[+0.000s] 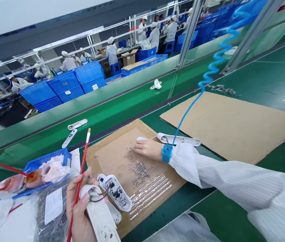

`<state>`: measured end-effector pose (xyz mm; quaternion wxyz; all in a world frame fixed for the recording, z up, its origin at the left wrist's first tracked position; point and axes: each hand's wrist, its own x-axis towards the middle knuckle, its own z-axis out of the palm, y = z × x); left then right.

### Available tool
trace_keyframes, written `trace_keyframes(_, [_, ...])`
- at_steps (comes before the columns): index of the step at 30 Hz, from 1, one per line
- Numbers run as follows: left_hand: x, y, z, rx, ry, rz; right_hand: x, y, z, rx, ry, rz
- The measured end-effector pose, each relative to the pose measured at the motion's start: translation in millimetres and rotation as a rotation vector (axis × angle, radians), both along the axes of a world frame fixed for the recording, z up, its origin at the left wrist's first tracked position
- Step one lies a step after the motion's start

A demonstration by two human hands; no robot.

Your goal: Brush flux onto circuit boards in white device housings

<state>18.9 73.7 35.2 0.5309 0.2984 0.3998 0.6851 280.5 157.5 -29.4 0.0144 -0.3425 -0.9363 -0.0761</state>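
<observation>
My left hand (80, 205) is closed around a white plastic housing (102, 218) and a long red-handled brush (83, 161) with a white band and brownish upper tip. Thin wires run from the housing to an open white cover with a circuit board (118, 193), which hangs beside the fingers. My right hand (147, 149) is palm down over the cardboard sheet (109, 141), fingers together and curled, their tips partly hidden. A white part (141, 138) shows just behind its knuckles. Small metal pieces (139, 169) lie in a loose pile in front of it.
A blue coiled cord (211, 69) runs to the blue wristband (167, 153). A blue tray (67, 158) with bottles stands left, by a plastic bag (49, 215). Another housing (180, 139) lies near a second cardboard sheet (233, 124). White parts rest on the green conveyor belt (122, 104). Co-workers sit beyond.
</observation>
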Motion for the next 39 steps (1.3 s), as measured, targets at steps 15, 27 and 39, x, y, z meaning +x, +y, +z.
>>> trace_keyframes(15, [23, -4, 15.3, 0.049, 0.063, 0.068, -13, -4, 13.6, -0.048, -0.100, 0.152])
trace_keyframes(27, [16, 0, 22.2, -0.109, -0.052, 0.158, -48, -39, 51.9, -0.725, 1.283, -0.168])
trace_keyframes(39, [24, 11, 27.4, -0.029, -0.054, 0.247, -125, -125, 71.2, -0.872, 1.733, -0.121])
